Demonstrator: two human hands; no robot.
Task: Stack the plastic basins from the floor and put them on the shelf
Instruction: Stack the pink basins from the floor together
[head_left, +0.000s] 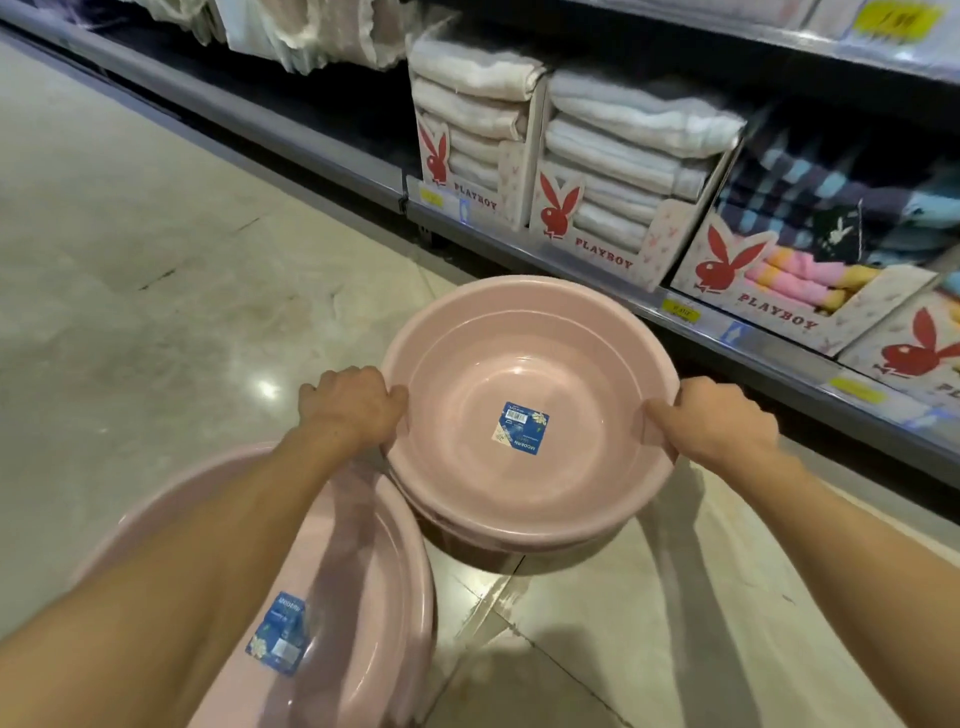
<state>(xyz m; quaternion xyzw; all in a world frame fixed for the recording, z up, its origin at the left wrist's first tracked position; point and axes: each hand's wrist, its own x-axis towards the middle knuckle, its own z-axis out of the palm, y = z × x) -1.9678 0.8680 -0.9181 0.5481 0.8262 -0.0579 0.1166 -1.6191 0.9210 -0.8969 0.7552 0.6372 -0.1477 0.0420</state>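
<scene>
I hold a round pink plastic basin (524, 415) with both my hands. My left hand (353, 402) grips the rim on the left side, and my fingers (395, 397) curl over the edge. My right hand (719, 421) grips the rim on the right side the same way, with my thumb lying on top of the rim. The basin sits inside at least one more pink basin under it (498, 545), so they make a small stack. I can see the rims one above the other at the front. I cannot tell if the stack touches the floor or is just above it.

A blue and white sticker (521, 427) is stuck flat in the bottom of the top basin.

Another big pink plastic basin (374, 561) sits on the shiny pale tiled floor (130, 270), near me on the left, under my left arm. It has a blue sticker (279, 634) inside too. Its rim is just beside the stack.

The stack is in front of a low grey metal shelf (675, 322). On the shelf stand white cardboard boxes with red rabbit pictures (558, 208). The boxes hold folded white towels (623, 150) and folded towels in pink, yellow and blue (800, 275). Small yellow price tags (680, 312) stick to the front edge of the shelf.
</scene>
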